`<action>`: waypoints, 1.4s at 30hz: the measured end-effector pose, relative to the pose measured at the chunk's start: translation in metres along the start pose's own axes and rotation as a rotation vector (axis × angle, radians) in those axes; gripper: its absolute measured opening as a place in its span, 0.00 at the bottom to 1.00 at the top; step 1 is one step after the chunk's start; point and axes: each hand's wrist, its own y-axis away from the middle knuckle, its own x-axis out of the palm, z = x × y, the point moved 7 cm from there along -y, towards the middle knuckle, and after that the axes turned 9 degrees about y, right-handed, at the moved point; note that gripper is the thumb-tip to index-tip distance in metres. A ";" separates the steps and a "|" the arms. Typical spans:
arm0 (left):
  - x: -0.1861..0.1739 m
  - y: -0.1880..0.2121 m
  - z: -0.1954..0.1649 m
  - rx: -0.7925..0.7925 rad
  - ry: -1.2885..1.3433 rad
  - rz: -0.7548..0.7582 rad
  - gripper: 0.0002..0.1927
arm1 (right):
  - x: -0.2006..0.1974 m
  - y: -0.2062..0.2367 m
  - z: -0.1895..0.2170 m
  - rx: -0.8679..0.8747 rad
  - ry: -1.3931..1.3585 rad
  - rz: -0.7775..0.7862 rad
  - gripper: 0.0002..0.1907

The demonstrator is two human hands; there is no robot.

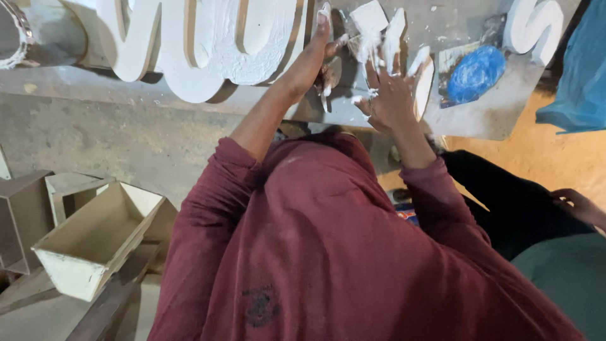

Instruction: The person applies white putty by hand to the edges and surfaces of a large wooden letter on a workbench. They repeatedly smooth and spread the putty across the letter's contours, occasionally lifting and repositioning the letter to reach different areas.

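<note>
Putty-smeared right hand (391, 88) lies spread wide on the board edge (480, 129); left hand (322, 57) grips a scraper (326, 19).

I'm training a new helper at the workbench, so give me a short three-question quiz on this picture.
1. True or false: both hands are smeared with white paste.
2. What colour is the crumpled bag on the bench? A red, B blue, C green
3. What lies at lower left, beside the person?

Key: 1 true: left hand and right hand are coated. 2 B. 3 An open wooden box.
</note>
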 end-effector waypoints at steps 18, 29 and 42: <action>-0.024 0.232 -0.064 0.432 -0.167 -0.176 0.40 | -0.153 -0.037 0.067 0.031 -0.181 -0.344 0.38; -0.286 0.384 -0.076 0.976 -0.176 -1.206 0.66 | -0.222 -0.182 0.336 -0.709 -0.726 -0.250 0.20; -0.434 0.371 -0.135 0.790 -0.303 -1.316 0.76 | -0.122 -0.404 0.676 -0.722 0.325 0.561 0.14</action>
